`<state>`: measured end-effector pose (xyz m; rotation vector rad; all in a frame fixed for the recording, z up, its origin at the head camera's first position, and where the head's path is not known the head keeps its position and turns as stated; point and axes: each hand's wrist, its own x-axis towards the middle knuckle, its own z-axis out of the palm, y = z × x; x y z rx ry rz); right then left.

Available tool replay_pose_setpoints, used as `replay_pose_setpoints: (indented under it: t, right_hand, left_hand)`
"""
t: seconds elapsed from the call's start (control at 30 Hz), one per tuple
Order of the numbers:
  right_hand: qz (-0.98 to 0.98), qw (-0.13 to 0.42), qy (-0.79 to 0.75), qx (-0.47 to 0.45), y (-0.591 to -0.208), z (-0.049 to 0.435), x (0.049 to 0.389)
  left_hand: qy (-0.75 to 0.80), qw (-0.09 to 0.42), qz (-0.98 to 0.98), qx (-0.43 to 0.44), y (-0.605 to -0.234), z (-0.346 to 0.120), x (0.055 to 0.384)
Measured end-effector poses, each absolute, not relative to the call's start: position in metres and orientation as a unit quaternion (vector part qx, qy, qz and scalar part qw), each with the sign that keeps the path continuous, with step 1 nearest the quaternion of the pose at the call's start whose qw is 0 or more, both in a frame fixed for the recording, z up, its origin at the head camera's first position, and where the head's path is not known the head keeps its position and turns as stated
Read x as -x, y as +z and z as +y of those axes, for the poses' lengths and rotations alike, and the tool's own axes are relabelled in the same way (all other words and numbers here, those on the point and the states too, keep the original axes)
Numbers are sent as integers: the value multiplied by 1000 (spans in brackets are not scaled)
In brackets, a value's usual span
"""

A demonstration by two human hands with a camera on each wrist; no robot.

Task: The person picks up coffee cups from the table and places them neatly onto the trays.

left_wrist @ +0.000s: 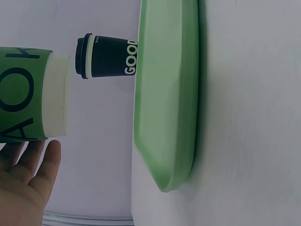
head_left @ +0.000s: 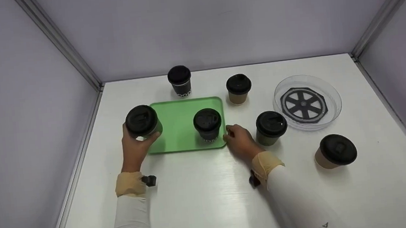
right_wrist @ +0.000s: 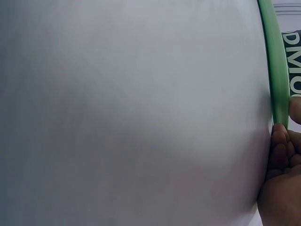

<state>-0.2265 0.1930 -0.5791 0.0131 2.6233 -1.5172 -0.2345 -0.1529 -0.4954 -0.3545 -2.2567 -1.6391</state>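
My left hand (head_left: 135,149) grips a lidded green paper coffee cup (left_wrist: 21,96), its black lid (head_left: 141,120) on top. In the left wrist view the cup is raised above the level of the green tray (left_wrist: 162,89); from the head it overlaps the tray's left end. At the tray's front right corner, my right hand (head_left: 241,142) pinches the rim, thumb (right_wrist: 295,109) over it and fingers (right_wrist: 279,155) curled low beside the table. A dark coffee cup (head_left: 208,125) with a black lid stands upright on the tray near that hand.
Behind the tray stand a dark cup (head_left: 181,83) and a brown cup (head_left: 238,90). Right of my right hand is another green cup (head_left: 269,134), close to a clear round container (head_left: 335,113) with a black wheel-like base. A brown cup (head_left: 326,160) stands at front right. Walls enclose the table.
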Motion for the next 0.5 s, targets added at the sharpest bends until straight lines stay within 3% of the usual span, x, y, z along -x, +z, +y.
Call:
replay_pose_setpoints:
  t: [0.2, 0.37, 0.5]
  right_hand:
    - [871, 49, -488, 2, -581, 193, 228]
    - [875, 46, -481, 7, -580, 193, 227]
    - [872, 46, -487, 5, -579, 193, 227]
  left_hand:
    - [-578, 150, -794, 117, -510, -151, 240]
    - [-570, 139, -802, 109, -496, -143, 231]
    - [-564, 135, -807, 109, -515, -146, 239]
